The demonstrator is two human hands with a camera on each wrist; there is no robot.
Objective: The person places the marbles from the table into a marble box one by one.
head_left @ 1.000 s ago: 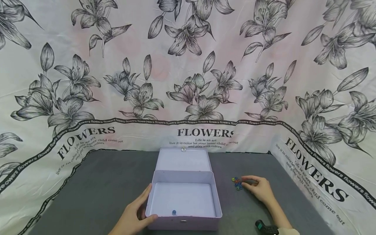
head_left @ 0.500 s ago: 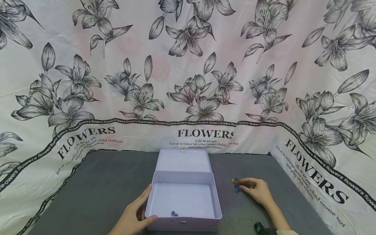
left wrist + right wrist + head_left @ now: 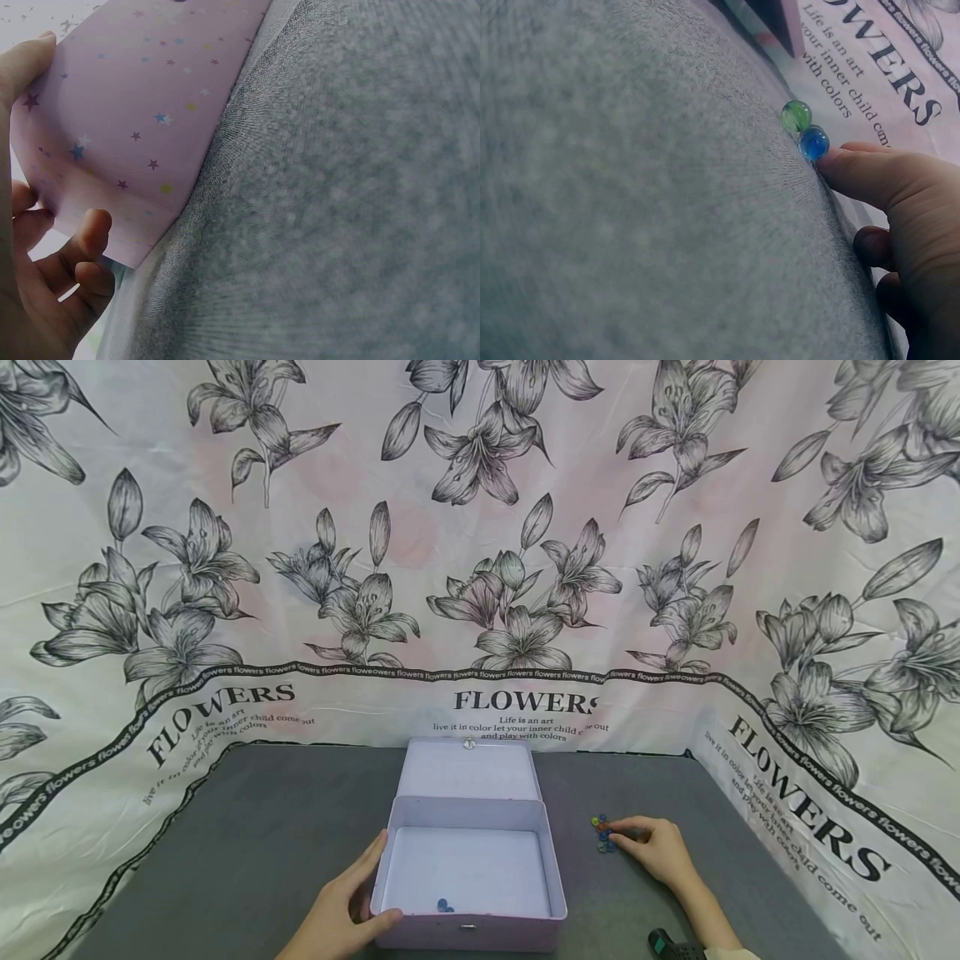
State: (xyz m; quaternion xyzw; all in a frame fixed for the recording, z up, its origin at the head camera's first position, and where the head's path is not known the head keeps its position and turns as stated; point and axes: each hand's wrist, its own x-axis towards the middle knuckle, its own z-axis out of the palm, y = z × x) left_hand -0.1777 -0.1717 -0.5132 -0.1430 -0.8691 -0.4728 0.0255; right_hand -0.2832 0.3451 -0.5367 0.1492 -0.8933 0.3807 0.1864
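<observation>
A lilac lidded box (image 3: 468,931) stands with its lid (image 3: 470,768) tilted back; in the left wrist view its star-printed side (image 3: 142,112) shows. My left hand (image 3: 341,893) grips the box at its left front corner, thumb at the front rim and a finger along the side. Blue marbles (image 3: 445,906) lie inside near the front wall. To the right of the box, my right hand (image 3: 660,850) has thumb and index finger at a small cluster of coloured marbles (image 3: 602,835). In the right wrist view, the thumb touches a blue marble (image 3: 814,142) beside a green marble (image 3: 796,116). Whether it pinches one is unclear.
A grey cloth (image 3: 292,827) covers the table. Behind and along both sides hangs a white flower-printed curtain (image 3: 525,610). A black device (image 3: 671,946) is strapped on the right wrist.
One second ago a single blue marble showed in the box; now there is more than one. My right hand has shifted slightly left and nearer, at the marble cluster. The left hand keeps its place.
</observation>
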